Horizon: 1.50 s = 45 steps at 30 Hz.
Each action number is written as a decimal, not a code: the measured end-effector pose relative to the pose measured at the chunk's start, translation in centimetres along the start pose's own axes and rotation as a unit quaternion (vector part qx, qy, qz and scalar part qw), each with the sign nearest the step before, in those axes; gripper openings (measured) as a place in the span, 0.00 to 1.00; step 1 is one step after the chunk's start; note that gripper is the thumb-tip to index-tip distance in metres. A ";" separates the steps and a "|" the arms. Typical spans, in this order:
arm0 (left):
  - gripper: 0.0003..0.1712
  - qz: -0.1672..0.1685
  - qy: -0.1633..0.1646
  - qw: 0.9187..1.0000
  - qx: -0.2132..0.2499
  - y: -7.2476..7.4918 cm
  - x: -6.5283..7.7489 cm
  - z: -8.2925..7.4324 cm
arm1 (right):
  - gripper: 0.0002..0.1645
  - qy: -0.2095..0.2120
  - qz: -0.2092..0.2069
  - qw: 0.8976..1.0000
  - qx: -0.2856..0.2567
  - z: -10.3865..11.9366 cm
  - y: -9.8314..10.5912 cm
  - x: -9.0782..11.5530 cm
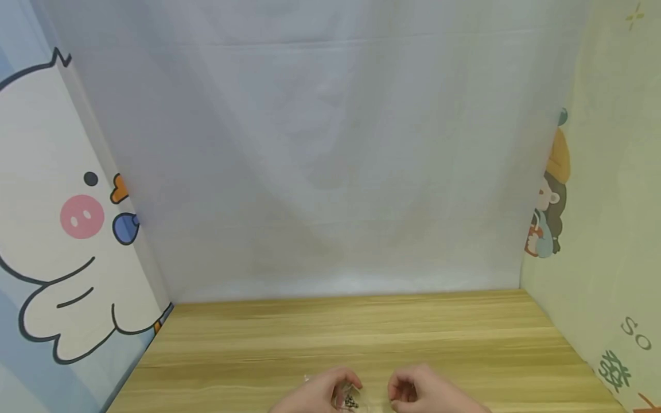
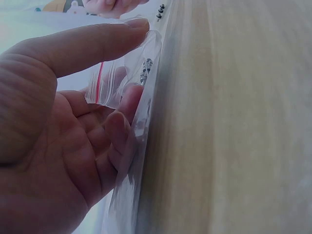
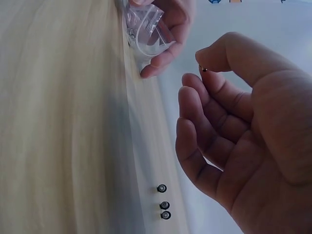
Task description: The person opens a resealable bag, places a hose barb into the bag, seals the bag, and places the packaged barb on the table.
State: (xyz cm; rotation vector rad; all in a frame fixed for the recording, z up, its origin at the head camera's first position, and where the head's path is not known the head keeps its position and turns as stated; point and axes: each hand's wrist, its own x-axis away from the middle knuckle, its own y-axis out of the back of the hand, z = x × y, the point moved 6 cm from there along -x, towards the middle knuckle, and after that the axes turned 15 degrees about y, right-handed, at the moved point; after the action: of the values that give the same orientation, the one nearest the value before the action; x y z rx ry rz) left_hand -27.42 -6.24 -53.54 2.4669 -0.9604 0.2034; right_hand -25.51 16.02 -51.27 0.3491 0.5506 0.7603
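My left hand [image 1: 317,394] holds a small clear zip bag [image 2: 109,80] with a red line near its mouth. Several small dark-and-silver metal pieces [image 2: 145,70] show through the plastic. To the right, apart from the bag, my right hand [image 1: 426,390] pinches a tiny shiny metal piece [image 3: 204,69] between thumb and forefinger; its exact kind is too small to tell. The other fingers of that hand are loosely bent. Below it in the right wrist view, three small round metal pieces with black rims [image 3: 164,205] stand in a row on the table.
The wood-grain table [image 1: 341,327] reaches back to a pale grey curtain [image 1: 330,160]. A panel with a white cartoon duck [image 1: 46,172] borders it on the left, a yellowish printed panel [image 1: 609,218] on the right. Clear plastic [image 2: 129,195] lies under my left hand.
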 end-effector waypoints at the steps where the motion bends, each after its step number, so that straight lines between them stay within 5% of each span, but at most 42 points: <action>1: 0.26 -0.001 0.001 1.000 -0.001 0.0 0.0 0.0 | 0.08 0.004 0.000 1.000 0.001 0.0 -0.1 -0.1; 19: 0.25 0.011 -0.006 1.000 0.008 -0.1 -0.1 -0.1 | 0.07 0.011 0.011 1.000 0.023 1.2 -1.3 -1.9; 45: 0.26 0.004 -0.012 1.000 -0.004 0.0 0.1 -0.1 | 0.05 -0.004 0.003 1.000 0.014 -0.5 -3.7 -4.1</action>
State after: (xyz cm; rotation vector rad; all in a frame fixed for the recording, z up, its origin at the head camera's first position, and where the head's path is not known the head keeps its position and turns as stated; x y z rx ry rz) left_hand -27.34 -6.23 -53.42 2.4650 -0.9784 0.1726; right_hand -26.21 10.56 -52.12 0.3804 0.5536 0.7572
